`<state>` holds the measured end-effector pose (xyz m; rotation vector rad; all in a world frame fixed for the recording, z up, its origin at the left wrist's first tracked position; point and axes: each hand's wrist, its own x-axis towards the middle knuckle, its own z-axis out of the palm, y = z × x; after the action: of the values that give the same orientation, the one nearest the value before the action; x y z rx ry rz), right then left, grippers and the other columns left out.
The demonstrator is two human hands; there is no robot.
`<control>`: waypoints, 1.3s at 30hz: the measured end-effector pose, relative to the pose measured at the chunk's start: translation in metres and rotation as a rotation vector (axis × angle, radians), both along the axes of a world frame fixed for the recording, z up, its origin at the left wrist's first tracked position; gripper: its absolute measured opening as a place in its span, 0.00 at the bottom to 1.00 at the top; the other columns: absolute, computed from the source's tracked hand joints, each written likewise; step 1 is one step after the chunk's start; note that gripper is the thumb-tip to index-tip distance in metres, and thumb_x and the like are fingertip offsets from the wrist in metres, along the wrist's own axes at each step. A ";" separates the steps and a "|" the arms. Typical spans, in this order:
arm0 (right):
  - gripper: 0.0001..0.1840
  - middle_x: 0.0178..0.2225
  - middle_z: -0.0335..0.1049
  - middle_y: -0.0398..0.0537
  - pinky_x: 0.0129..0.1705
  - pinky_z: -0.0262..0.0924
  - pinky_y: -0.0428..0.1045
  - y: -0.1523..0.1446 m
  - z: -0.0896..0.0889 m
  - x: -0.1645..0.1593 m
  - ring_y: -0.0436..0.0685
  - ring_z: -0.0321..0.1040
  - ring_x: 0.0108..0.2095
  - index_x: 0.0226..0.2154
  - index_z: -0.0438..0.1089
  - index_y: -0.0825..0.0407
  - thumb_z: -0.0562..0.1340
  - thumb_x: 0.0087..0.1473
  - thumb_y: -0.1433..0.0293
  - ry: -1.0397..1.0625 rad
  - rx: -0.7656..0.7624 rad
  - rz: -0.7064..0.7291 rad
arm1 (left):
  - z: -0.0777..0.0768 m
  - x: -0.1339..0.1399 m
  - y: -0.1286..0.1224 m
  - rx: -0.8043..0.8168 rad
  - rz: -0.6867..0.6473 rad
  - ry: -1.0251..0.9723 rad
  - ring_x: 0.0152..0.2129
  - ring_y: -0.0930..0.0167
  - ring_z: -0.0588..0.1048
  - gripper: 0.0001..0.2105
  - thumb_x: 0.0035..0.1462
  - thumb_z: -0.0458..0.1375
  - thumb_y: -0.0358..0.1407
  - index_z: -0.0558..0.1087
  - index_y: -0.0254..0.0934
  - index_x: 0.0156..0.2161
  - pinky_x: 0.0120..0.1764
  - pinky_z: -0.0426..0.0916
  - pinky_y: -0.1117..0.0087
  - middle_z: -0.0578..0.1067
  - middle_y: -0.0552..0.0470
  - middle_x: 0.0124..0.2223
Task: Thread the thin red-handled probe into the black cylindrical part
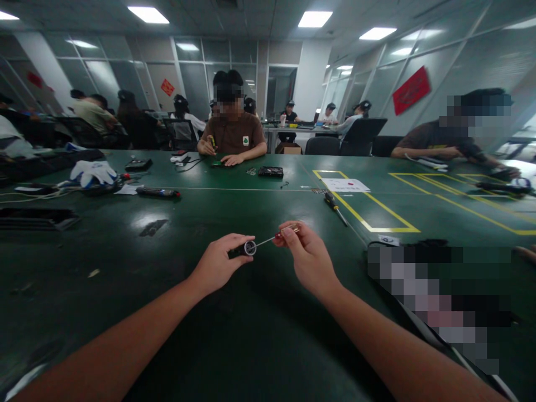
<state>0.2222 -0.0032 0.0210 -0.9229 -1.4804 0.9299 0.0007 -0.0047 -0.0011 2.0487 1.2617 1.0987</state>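
My left hand (220,259) is closed around a short black cylinder (250,248) with a pale ring at its end, which faces right. Its exact kind I cannot make out. In my right hand (307,254) is a small screwdriver (288,230) with a clear and red handle. The screwdriver's thin shaft points left, and its tip is at the ringed end of the cylinder; how far it goes in I cannot tell. Both hands are above the green table (259,346).
A yellow-black screwdriver (335,207) lies beyond my right hand, near a paper sheet (345,185) and yellow tape outlines. White gloves (92,173) and a dark tool (158,192) lie left. Across the table a person (234,134) works; another sits at right.
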 end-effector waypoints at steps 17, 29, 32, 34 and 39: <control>0.10 0.35 0.76 0.45 0.41 0.68 0.52 -0.006 0.003 -0.001 0.55 0.76 0.36 0.45 0.72 0.47 0.61 0.65 0.61 -0.164 0.063 0.013 | -0.003 -0.002 0.002 0.015 0.007 0.014 0.52 0.64 0.76 0.19 0.57 0.66 0.32 0.77 0.43 0.54 0.59 0.66 0.58 0.79 0.50 0.53; 0.09 0.37 0.77 0.44 0.43 0.66 0.52 -0.010 0.006 0.002 0.56 0.74 0.38 0.46 0.74 0.45 0.63 0.63 0.63 -0.159 0.036 0.195 | -0.009 -0.006 0.006 0.052 0.023 0.020 0.51 0.63 0.76 0.20 0.56 0.66 0.32 0.77 0.44 0.54 0.57 0.68 0.57 0.79 0.49 0.52; 0.09 0.39 0.77 0.44 0.44 0.65 0.53 -0.012 0.005 0.003 0.56 0.73 0.39 0.45 0.76 0.43 0.65 0.62 0.63 -0.175 0.061 0.240 | -0.011 -0.007 0.007 0.052 0.016 0.005 0.50 0.63 0.76 0.19 0.56 0.66 0.33 0.78 0.43 0.53 0.57 0.68 0.57 0.79 0.49 0.52; 0.09 0.39 0.77 0.45 0.44 0.65 0.53 -0.014 0.005 0.003 0.57 0.73 0.39 0.45 0.77 0.43 0.66 0.61 0.63 -0.194 0.081 0.285 | -0.012 -0.007 0.007 0.048 0.012 -0.009 0.51 0.63 0.76 0.19 0.56 0.66 0.32 0.78 0.43 0.54 0.58 0.68 0.57 0.79 0.49 0.52; 0.10 0.38 0.75 0.46 0.44 0.65 0.53 -0.018 0.010 0.004 0.57 0.72 0.39 0.45 0.78 0.44 0.66 0.61 0.64 -0.248 0.139 0.360 | -0.011 -0.007 0.006 0.040 0.012 -0.021 0.51 0.63 0.76 0.19 0.56 0.66 0.33 0.77 0.42 0.54 0.58 0.67 0.57 0.79 0.48 0.52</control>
<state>0.2262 -0.0208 0.0308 -0.6998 -1.9425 0.9792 -0.0059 0.0011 -0.0117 2.0565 1.2525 1.1561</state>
